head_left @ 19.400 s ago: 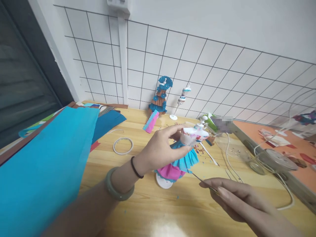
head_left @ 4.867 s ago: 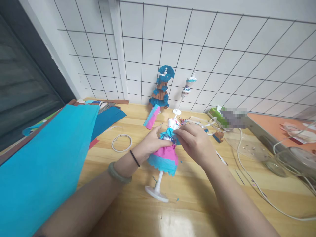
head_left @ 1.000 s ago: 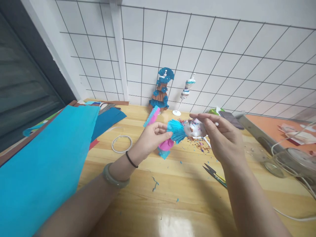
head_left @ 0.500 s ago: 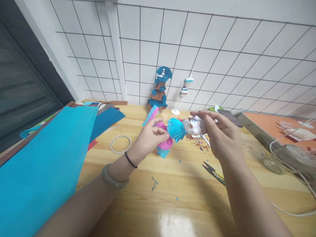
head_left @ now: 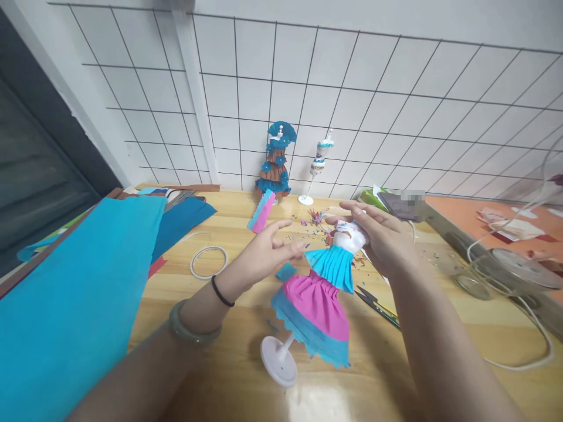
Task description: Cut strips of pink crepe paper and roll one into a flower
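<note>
A small mannequin doll (head_left: 323,299) in a pink and blue crepe-paper skirt tilts toward me above the wooden table (head_left: 378,357), its round white base (head_left: 278,367) lowest. My right hand (head_left: 378,237) wraps the doll's white upper body from behind. My left hand (head_left: 266,258) hovers just left of the blue waist ruffle, fingers spread and loosely curled, holding nothing. A bracelet and a black band sit on my left wrist.
Two finished dolls, a blue-brown one (head_left: 273,161) and a white one (head_left: 316,167), stand by the grid wall. Scissors (head_left: 378,305) lie right of the skirt. Blue paper sheets (head_left: 74,299) cover the left side. A tape ring (head_left: 209,261), a pink-blue strip (head_left: 261,212), cables (head_left: 505,328).
The doll swung from lying sideways between both hands to upright with its base toward me. My left hand let go of the skirt and opened. The camera tilted down.
</note>
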Motion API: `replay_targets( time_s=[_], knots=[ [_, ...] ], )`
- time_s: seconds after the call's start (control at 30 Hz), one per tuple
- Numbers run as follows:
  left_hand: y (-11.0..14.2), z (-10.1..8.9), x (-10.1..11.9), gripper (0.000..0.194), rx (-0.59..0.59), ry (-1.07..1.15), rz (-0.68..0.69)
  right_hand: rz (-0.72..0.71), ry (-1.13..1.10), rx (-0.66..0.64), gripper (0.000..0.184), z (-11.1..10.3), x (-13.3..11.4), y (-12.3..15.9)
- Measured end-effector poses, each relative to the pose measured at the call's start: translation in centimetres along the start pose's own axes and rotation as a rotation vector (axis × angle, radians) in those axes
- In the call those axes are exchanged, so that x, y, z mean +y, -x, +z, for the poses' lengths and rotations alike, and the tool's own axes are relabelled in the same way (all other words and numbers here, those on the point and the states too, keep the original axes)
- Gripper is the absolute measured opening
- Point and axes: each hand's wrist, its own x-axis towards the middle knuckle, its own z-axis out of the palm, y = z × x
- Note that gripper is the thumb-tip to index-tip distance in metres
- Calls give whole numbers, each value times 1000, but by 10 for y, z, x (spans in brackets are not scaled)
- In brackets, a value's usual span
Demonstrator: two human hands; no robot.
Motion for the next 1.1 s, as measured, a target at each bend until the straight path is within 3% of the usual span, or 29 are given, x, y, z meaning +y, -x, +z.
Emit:
replay_targets(
  time_s=[0.17,0.3,0.47,0.7,0.8,0.9,1.1],
  knots=[
    [4,7,-6,89,-309,97,-145,-2,3,-51,33,0,-2,2],
    [7,13,-10,103,-389,232,-212,-30,12,-86,34,0,0,1],
    [7,23,-11,96,-298,381,-250,-46,34,-89,36,2,1,1],
    [7,28,-14,92,-238,409,-243,-71,77,-90,41,3,-2,5],
    [6,27,-16,90,-205,417,-206,-71,13,-62,46,2,2,1],
    [2,23,-14,87,-99,453,-142,-16,-51,-41,51,1,7,-3],
    [-9,11,-9,86,105,474,6,140,69,-244,72,0,12,0]
  ],
)
